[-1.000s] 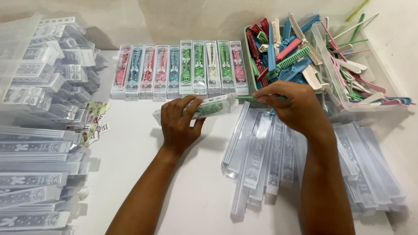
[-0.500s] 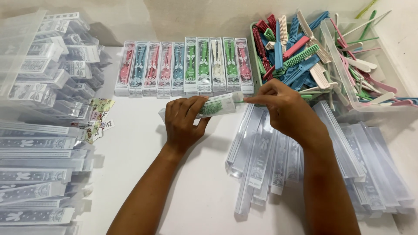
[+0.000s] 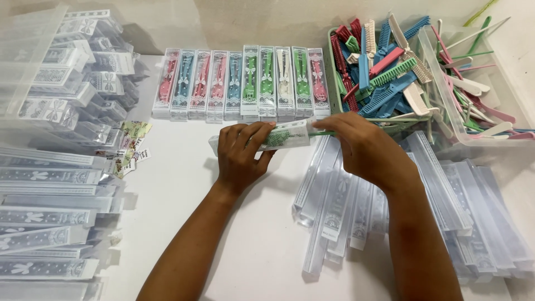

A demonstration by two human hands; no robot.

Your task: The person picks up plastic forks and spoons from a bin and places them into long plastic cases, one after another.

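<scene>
A white table [image 3: 223, 234] carries the whole spread, with a pale wall behind it. At its middle lies a clear sleeve [image 3: 281, 136], printed with white lace, with a green comb [image 3: 322, 133] partly inside it and the handle sticking out of the sleeve's right end. The left hand [image 3: 241, 156] is closed over the sleeve's left half, fingers curled across the top and thumb below. The right hand [image 3: 365, 147] pinches the comb handle at the sleeve's mouth, fingers narrow and drawn together. Just behind the sleeve stands a row of packed combs [image 3: 245, 83], pink, blue, green and white, side by side. Right of that row, a green basket [image 3: 332, 72] holds loose red, blue, green and cream combs, and a clear tub [image 3: 446, 120] beside it holds thin tail combs. In front of the sleeve and to its right, under the right forearm, empty sleeves [image 3: 340, 206] lie fanned out. Far left of the sleeve more sleeves [image 3: 44, 223] are stacked, with a clear bag [image 3: 67, 72] of packs behind them and small paper labels [image 3: 128, 147] between.
</scene>
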